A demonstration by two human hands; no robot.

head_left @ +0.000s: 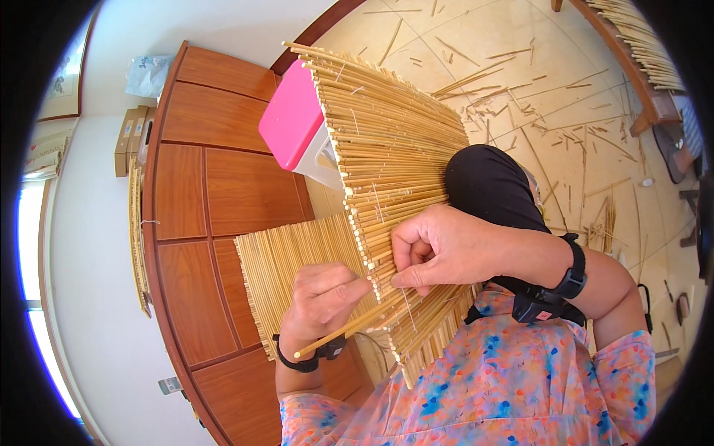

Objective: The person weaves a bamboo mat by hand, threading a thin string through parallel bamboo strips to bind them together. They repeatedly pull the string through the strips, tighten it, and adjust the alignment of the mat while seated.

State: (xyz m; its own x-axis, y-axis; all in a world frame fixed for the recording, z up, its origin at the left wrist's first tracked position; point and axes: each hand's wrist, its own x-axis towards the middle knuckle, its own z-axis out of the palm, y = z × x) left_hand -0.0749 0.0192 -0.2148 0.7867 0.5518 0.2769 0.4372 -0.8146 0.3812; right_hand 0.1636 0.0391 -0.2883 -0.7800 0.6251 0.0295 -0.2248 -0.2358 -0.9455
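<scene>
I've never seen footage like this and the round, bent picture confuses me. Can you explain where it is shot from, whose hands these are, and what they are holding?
There is no machine here, only a person at work. The one picture comes from a wide fisheye camera worn on the person's head, looking down, which is why straight lines bend near the rim. The forearms coming in from below are the wearer's own. The left hand grips a single thin stick against the edge of a woven panel of pale sticks. The right hand pinches that edge, seemingly a thin thread. Both wrists carry black bands. Behind the panel are a pink stool, a second stick mat and a wooden cabinet. Loose sticks litter the tiled floor.
</scene>
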